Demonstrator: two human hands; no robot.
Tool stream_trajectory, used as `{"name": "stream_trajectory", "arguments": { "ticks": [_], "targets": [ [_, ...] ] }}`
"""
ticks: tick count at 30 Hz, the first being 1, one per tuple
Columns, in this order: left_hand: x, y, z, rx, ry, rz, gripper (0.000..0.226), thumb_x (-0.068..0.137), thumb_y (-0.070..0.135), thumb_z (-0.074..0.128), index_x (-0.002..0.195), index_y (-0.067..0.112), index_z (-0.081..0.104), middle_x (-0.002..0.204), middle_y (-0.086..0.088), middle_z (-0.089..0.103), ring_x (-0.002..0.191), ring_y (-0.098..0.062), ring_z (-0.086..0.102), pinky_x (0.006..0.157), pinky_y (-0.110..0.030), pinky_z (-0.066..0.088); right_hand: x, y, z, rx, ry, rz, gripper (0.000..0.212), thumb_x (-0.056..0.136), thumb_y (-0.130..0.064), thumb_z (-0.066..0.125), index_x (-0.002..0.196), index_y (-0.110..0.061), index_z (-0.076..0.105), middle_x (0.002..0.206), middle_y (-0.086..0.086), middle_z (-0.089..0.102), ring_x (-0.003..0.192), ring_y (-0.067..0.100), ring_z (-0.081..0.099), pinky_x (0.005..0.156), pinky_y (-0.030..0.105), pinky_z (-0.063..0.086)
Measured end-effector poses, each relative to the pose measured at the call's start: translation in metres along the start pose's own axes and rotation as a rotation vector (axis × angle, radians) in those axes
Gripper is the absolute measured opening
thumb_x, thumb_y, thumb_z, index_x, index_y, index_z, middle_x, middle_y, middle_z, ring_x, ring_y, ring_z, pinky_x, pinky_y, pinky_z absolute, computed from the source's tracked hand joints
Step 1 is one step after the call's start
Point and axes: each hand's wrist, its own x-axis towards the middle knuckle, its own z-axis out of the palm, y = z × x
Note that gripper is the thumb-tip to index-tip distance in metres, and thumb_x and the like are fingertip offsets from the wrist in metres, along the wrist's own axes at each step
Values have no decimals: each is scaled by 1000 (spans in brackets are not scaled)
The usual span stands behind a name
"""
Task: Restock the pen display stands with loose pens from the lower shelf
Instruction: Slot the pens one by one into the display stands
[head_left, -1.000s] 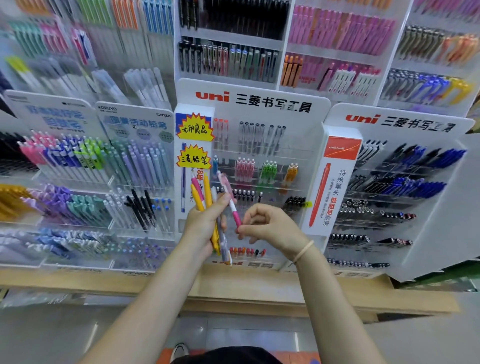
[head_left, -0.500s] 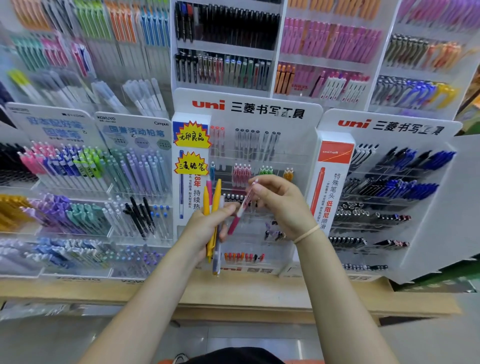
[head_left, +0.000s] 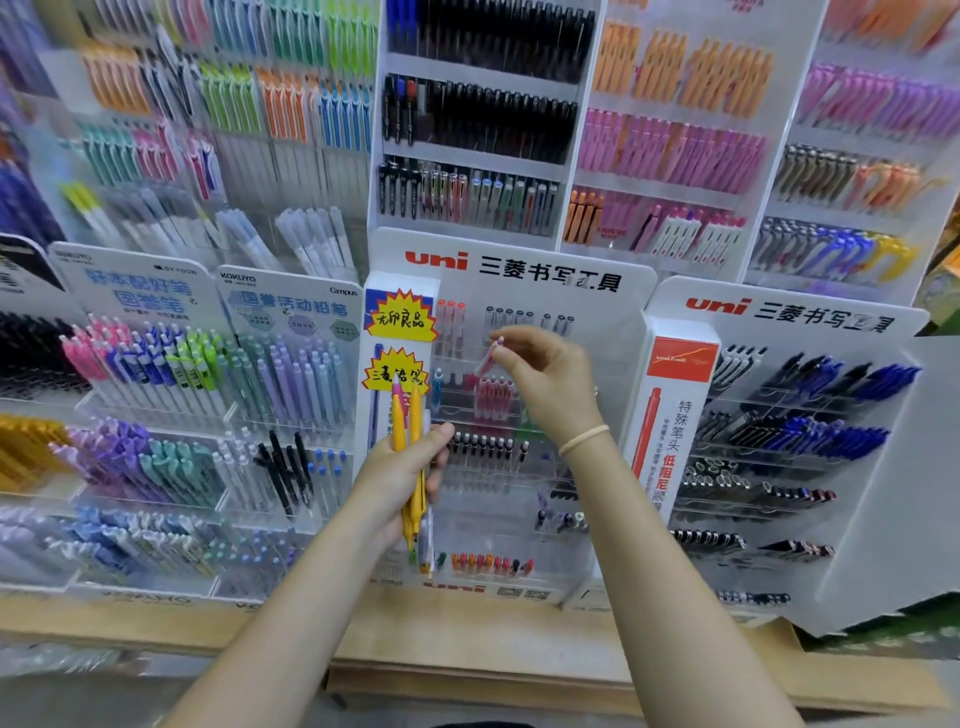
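Wall of pen racks on a wooden shelf (head_left: 467, 670); white uni display stand (head_left: 519, 291) right ahead of my hands. Left hand (head_left: 400, 473) grip closed round a bundle of loose pens (head_left: 413, 467), mostly yellow, upright, low and left of the right hand. Right hand (head_left: 545, 384) pinches a pink pen (head_left: 488, 358) at its top end, tilted, tip just above the pink row (head_left: 493, 397) in the stand. Wristband (head_left: 583, 439) on right wrist.
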Motion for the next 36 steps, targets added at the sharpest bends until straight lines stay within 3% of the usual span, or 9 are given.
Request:
{"name": "stream_trajectory", "arguments": {
  "ticks": [11,15,17,20,22,25,28,32,36],
  "targets": [
    [2,10,-6,0,-63,-21,16,94,21,67,85,12,58,62,0,53,43,-11,42,42,-23,37,14,11,21,-503,-246,-19,16,89,-23,71,101,-13,78,89,3,76,81,14,65,86,35,54],
    [0,11,-9,5,-149,-30,14,95,17,66,85,12,58,63,0,52,44,-11,42,44,-22,37,15,6,17,-593,-311,13,25,92,-29,69,111,-15,75,111,1,73,109,17,60,102,35,46],
    [-1,10,-10,14,-197,-29,14,92,18,68,84,12,58,64,0,53,44,-10,42,44,-21,38,8,0,12,-533,-254,-15,27,92,-30,68,115,-16,73,116,-2,70,116,16,54,100,28,39],
    [-1,8,-9,34,-266,-36,18,83,22,76,86,13,61,63,-1,52,42,-10,42,43,-21,37,-6,-10,9,-339,-173,-39,17,94,-26,67,105,-18,76,95,-12,70,98,7,57,86,22,43],
    [-2,7,-8,99,-347,-45,18,81,23,81,83,16,64,62,-1,50,41,-10,42,43,-21,37,-15,-16,10,-185,-243,48,17,96,-24,64,104,-14,76,88,-10,71,82,-2,61,75,14,47],
    [-7,4,-2,213,-484,-71,13,79,25,77,73,22,66,61,-1,49,43,-12,42,44,-22,36,-25,-15,8,37,-332,237,20,96,-21,63,102,-5,74,92,7,74,80,5,66,75,20,56],
    [-10,-3,2,259,-506,-89,14,84,17,77,84,14,63,63,-3,51,45,-14,44,46,-23,39,-34,-10,-1,50,-346,262,19,95,-21,65,98,-4,75,83,1,72,73,-1,62,68,14,49],
    [-13,-13,3,353,-467,-103,6,92,8,69,92,9,63,62,-3,50,46,-14,43,45,-22,38,-43,-3,-7,190,-45,301,14,96,-15,62,89,-7,72,68,-7,65,60,-1,57,60,14,46],
    [-14,-28,3,282,-304,-178,6,93,10,68,96,8,64,57,0,46,44,-13,39,44,-23,33,-49,6,-16,314,165,316,16,100,-13,56,93,-3,66,70,4,66,62,11,61,60,24,53]
  ]
}}
